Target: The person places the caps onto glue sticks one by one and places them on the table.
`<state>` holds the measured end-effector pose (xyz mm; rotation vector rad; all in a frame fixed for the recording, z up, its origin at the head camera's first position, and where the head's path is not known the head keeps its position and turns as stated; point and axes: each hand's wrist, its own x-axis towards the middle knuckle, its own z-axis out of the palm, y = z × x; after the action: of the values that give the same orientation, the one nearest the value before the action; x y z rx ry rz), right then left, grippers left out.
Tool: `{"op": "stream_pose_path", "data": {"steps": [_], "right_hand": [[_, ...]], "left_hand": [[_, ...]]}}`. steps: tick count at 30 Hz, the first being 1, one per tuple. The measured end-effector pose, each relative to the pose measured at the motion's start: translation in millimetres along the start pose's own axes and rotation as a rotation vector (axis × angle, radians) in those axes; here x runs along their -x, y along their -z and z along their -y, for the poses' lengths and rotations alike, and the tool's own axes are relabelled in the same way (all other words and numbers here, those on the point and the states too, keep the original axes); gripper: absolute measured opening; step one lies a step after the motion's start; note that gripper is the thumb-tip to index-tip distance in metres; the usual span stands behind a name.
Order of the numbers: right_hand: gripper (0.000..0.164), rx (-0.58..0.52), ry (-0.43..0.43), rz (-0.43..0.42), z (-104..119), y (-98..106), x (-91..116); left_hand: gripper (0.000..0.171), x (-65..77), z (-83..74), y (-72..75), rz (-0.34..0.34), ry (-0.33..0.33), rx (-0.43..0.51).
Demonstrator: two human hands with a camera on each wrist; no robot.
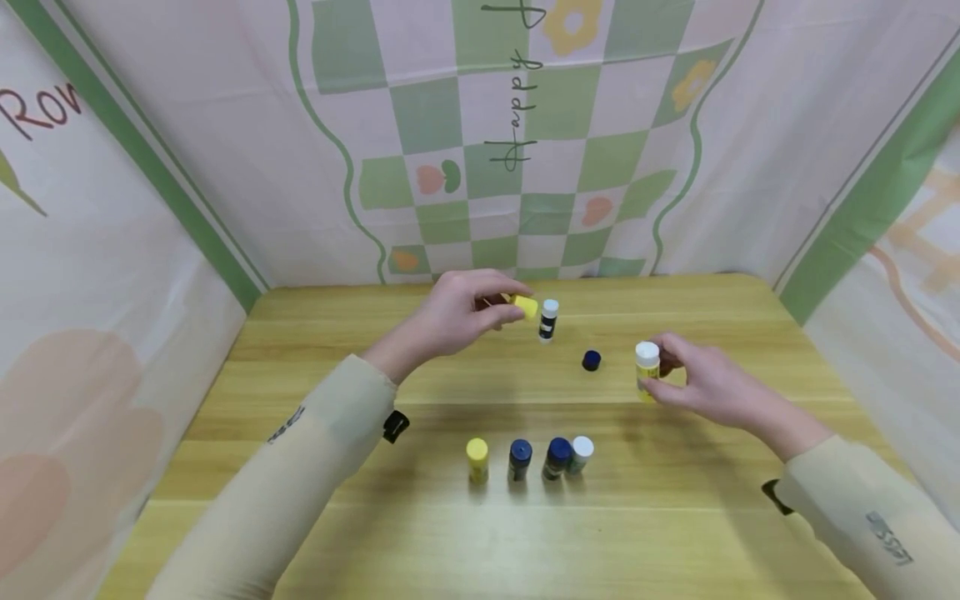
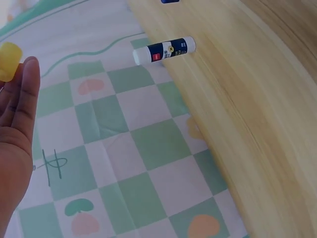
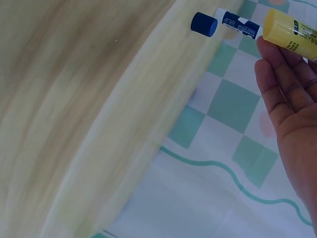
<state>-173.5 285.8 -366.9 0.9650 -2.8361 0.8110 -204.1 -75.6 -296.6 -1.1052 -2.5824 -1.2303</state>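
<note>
My left hand [image 1: 461, 315] pinches a yellow cap [image 1: 526, 307] between thumb and fingertips, above the back of the table. The cap [image 2: 9, 62] also shows at the left wrist view's edge. Just right of it stands a navy-labelled glue stick [image 1: 548, 321] with a white top. My right hand [image 1: 697, 372] grips a yellow glue stick [image 1: 647, 372], its white top upward; the right wrist view shows its yellow barrel [image 3: 290, 32] and printed label. A dark blue cap [image 1: 592, 360] sits on the table between the hands, touched by neither.
Nearer on the wooden table [image 1: 420, 542] stand a yellow-capped stick [image 1: 477, 461], two navy-capped sticks [image 1: 520, 460] [image 1: 557, 458] and a white-topped stick [image 1: 581, 455] close beside the right navy one. A patterned cloth [image 1: 495, 208] hangs behind the table, with more cloth at both sides.
</note>
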Motion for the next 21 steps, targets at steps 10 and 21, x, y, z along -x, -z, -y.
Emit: {"op": "stream_pose_path", "data": {"steps": [10,21], "right_hand": [[0.029,-0.012,0.034,-0.019,7.3,-0.1,-9.5],[0.031,-0.008,0.12,-0.059,14.8,-4.3,-22.9]], "left_hand": [[0.025,12.8,8.9,-2.4,-0.123,0.011,0.104],[0.025,26.5,11.5,-7.4,-0.163,0.078,0.157]]}}
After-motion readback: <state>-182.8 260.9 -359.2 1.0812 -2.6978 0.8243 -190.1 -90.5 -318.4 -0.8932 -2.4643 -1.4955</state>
